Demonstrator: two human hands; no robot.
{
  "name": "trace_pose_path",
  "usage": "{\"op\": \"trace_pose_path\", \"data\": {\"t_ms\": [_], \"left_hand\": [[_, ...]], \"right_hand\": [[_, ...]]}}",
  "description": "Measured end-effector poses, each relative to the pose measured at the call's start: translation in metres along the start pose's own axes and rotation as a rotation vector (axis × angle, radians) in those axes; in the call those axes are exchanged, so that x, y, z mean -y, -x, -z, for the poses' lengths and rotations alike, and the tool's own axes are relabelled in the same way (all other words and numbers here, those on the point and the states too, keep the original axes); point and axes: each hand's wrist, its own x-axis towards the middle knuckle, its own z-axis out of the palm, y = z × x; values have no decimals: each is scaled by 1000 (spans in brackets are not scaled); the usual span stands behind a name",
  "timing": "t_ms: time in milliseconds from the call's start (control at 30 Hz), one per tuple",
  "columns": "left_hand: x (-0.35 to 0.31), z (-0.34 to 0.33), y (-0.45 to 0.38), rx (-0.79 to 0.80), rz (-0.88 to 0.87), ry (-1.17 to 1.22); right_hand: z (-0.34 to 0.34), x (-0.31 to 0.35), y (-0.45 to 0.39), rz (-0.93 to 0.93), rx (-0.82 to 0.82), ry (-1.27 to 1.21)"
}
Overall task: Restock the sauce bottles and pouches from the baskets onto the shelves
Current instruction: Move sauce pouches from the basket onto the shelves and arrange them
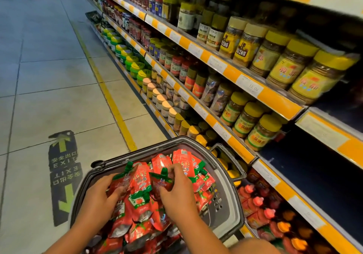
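Both hands in grey plastic shopping basket (225, 212), near centre, heaped with red foil sauce pouches with green caps (140, 200). Left hand (102, 196) grasps pouch at heap's left; right hand (176, 191) pinches pouch top by cap. We judge: gather several, caps aligned, then lift toward bare dark shelf (322, 177) right.

Pale floor tiles (49, 80) run up the aisle, a yellow line (110, 96) painted along them near the racks. A dark exit sticker (62, 177) with green arrows lies flat on the floor, left of the line, its lettering upside down from here.
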Motion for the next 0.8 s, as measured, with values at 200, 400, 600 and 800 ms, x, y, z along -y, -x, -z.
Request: {"op": "trace_pose_path", "data": {"t_ms": [200, 400, 600, 800], "left_hand": [[-26, 11, 5, -71, 110, 121], [-80, 27, 11, -35, 63, 283], [-159, 20, 29, 131, -87, 539], [-245, -9, 51, 385, -184, 615]], "right_hand": [[26, 5, 8, -117, -201, -231], [76, 12, 25, -93, -384, -565], [161, 10, 61, -18, -487, -706], [250, 4, 107, 48, -613, -680]]}}
